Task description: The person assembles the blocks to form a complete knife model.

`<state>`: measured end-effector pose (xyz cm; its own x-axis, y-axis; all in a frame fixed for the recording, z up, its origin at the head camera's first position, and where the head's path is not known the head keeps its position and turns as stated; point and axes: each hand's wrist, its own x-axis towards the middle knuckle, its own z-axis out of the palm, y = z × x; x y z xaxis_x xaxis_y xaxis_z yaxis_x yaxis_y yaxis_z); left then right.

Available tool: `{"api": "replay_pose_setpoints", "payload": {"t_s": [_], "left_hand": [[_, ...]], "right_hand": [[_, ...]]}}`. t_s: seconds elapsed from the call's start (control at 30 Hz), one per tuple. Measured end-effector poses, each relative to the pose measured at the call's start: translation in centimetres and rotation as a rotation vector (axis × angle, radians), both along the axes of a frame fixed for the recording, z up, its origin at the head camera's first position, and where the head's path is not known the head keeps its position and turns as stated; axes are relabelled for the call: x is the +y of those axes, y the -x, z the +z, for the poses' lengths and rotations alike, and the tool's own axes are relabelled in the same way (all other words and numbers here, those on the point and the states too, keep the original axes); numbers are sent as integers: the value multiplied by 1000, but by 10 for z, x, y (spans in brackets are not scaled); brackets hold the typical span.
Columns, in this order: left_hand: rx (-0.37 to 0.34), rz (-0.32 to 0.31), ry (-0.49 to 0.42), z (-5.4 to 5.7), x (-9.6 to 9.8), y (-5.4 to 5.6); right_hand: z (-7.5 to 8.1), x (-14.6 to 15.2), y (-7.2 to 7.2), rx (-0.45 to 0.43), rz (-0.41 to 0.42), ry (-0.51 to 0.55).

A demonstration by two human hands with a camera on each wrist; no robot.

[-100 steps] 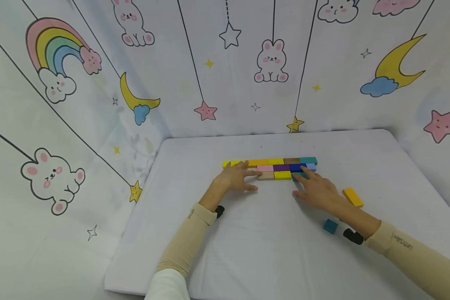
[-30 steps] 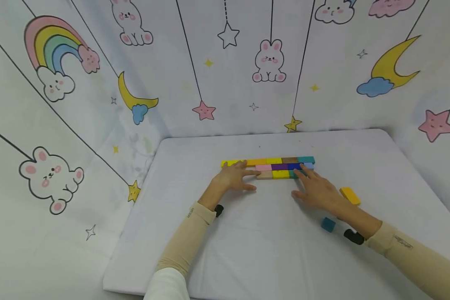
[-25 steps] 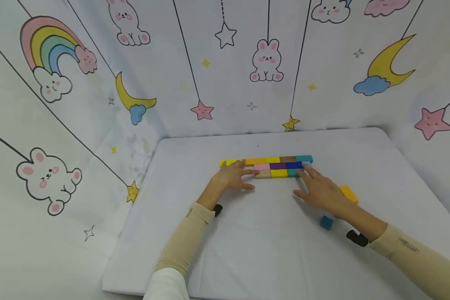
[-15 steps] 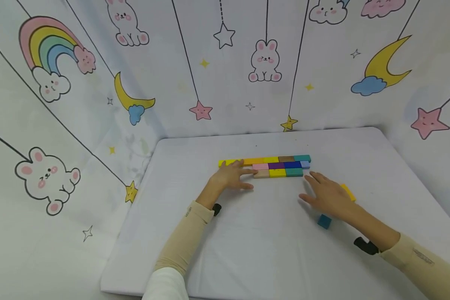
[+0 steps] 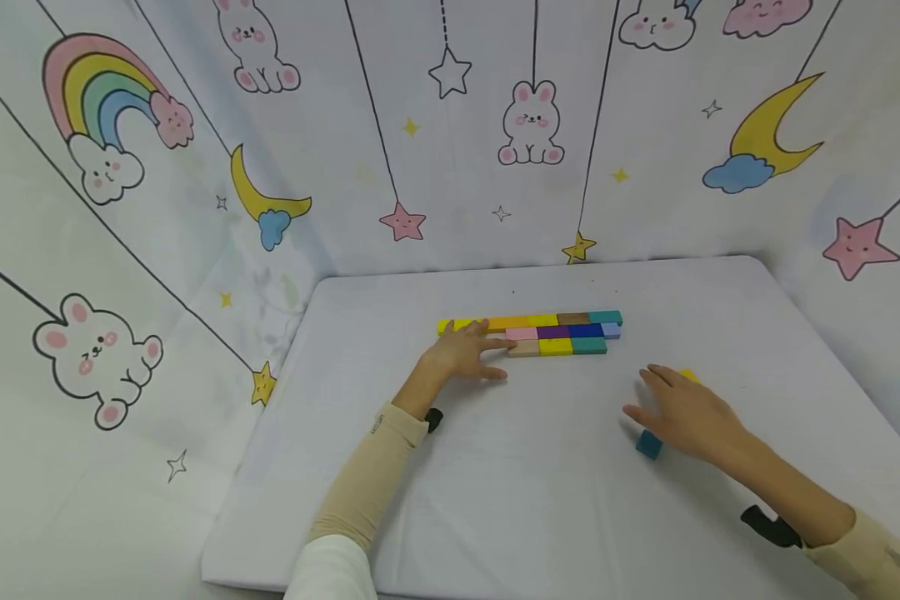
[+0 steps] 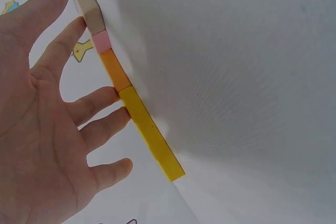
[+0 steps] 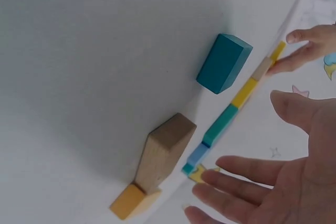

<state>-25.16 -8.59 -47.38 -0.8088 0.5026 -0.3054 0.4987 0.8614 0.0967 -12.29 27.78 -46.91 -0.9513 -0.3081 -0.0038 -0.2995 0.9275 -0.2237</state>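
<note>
My left hand (image 5: 459, 354) rests with spread fingers at the left part of the flat rows of coloured blocks. In the left wrist view its fingertips touch a long yellow block (image 6: 152, 132) and a beige block (image 6: 89, 6). The rows also include a purple block (image 5: 553, 332), a dark blue block (image 5: 586, 331) and a teal block (image 5: 588, 345). My right hand (image 5: 690, 417) hovers, fingers extended and holding nothing, near a loose blue-teal block (image 5: 649, 445). It mostly covers an orange-yellow block (image 5: 688, 375). A brown wooden block (image 7: 165, 150) shows only in the right wrist view.
A white cloth covers the table (image 5: 510, 500). Behind it hangs a white curtain (image 5: 465, 167) printed with rabbits, stars and moons. The loose blocks lie to the right of the rows, apart from them.
My right hand has left the right end of the rows and moved right and nearer, over the loose blocks. The left hand stays in place, and the rows look the same.
</note>
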Motion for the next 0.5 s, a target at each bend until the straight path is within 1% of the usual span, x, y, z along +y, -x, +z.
{"api": "replay_pose_setpoints", "payload": {"t_s": [0.13,0.3,0.5], "left_hand": [[2,4,8,1,0,-1],[1,13,11,0,0,0],[-6,3,5,-1,-1,0]], "right_hand": [[-1,6,-7,3,-12,-11],[-3,12,-10,-8,-34,-19],[-1,18,-14,-56,-62,-25]]}}
